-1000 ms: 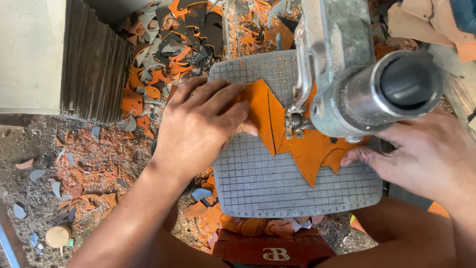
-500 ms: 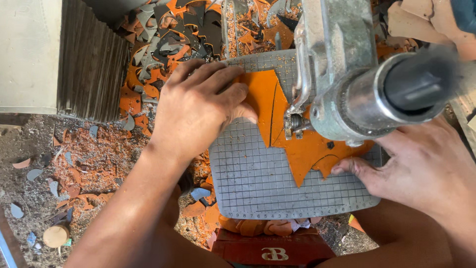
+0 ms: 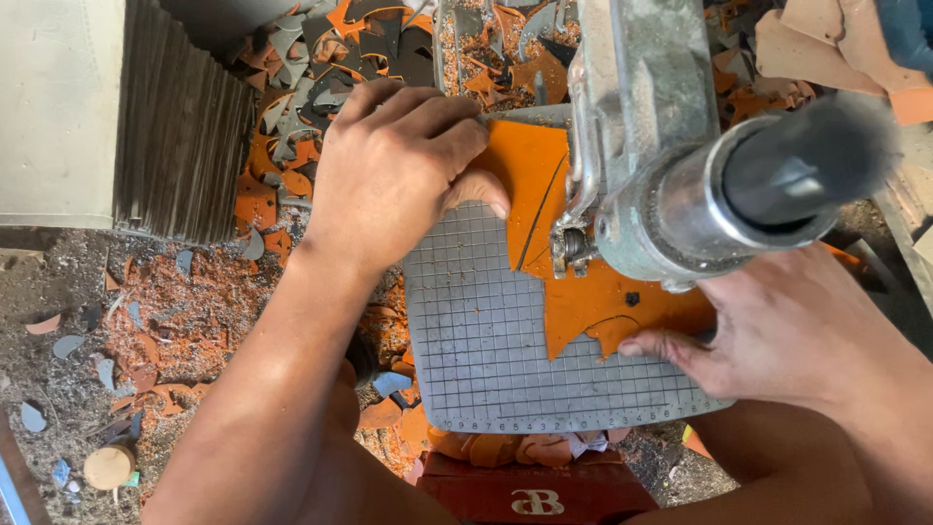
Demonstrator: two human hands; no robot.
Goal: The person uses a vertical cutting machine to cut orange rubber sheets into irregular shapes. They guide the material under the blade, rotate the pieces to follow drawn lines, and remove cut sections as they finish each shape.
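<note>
Gridded mat (image 3: 476,350) | both hands' fingers flat on orange sheet (image 3: 593,301) | left hand (image 3: 398,170) shifted up, right hand (image 3: 787,331) nearer

both hands (image 3: 398,175) press an orange sheet (image 3: 603,301) on the gridded table (image 3: 476,350).

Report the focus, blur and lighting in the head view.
Head view: the dark handle nearest the lens is blurred, its edges soft; the left hand, right hand, orange sheet and grid mat are sharp; sunlight brightens the scrap-strewn floor at left; wide-angle bulging enlarges the machine.
</note>
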